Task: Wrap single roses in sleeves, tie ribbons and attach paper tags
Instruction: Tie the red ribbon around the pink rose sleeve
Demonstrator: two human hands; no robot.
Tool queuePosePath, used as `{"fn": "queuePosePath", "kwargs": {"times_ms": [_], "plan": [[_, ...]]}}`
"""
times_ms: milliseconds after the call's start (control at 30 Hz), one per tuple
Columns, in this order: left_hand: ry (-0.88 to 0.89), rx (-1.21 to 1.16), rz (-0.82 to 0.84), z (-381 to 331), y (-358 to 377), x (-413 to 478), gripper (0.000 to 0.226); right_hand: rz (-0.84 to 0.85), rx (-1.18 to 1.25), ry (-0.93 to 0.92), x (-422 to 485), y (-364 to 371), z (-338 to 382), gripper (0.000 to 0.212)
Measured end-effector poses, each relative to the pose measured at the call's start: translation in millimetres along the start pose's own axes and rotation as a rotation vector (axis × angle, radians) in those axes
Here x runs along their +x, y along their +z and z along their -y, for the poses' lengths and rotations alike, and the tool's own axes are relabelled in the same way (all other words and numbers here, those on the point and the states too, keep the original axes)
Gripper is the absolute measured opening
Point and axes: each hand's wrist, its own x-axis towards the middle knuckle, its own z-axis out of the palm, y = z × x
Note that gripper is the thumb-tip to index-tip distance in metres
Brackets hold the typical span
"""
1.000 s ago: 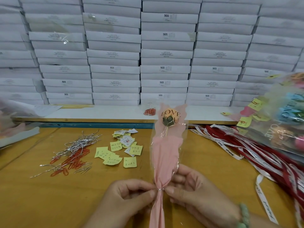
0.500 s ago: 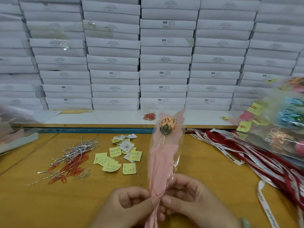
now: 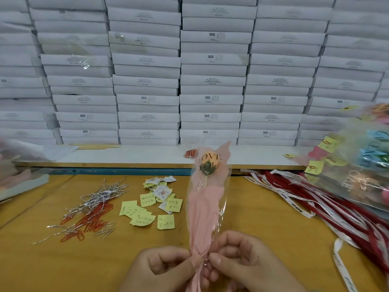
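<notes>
- I hold 1 sleeved rose [image 3: 207,207] upright over the wooden table [image 3: 63,268], its top leaning slightly right.
- Its sleeve [image 3: 197,226] is clear film printed "LOVE YOU" over pink paper. The peach rose head [image 3: 207,163] sits near the top on a thin stem.
- My left hand [image 3: 166,268] pinches the sleeved rose at its gathered neck, fingers curled.
- My right hand [image 3: 242,256] pinches a thin silver twist tie [image 3: 205,259] at that neck.
- Yellow paper tags [image 3: 147,209] lie to the left, red and white ribbons [image 3: 315,207] to the right.
</notes>
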Motion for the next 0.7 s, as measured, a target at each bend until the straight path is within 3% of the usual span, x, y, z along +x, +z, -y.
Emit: {"fn": "queuePosePath", "kwargs": {"times_ms": [67,167,300,467,700], "plan": [[0.004,-0.002,-0.009,1.6,-0.3,0.7,0.076,0.021,0.016,0.010,-0.3,-0.5,0.8,0.008],[0.046,0.005,-0.034,1.7,1.8,1.3,0.082,0.041,0.027,0.027,0.1,-0.5,1.3,0.007],[0.055,0.014,-0.062,-0.6,3.4,0.3,0.077,0.049,0.027,0.028,-0.1,1.0,1.3,0.008],[0.021,0.031,-0.005,2.0,-1.7,2.1,0.052,0.038,0.011,-0.015,-1.1,2.0,1.2,0.010],[0.057,0.023,0.023,0.0,-3.9,2.1,0.048,0.006,-0.009,-0.068,-4.2,4.1,1.1,0.009]]}}
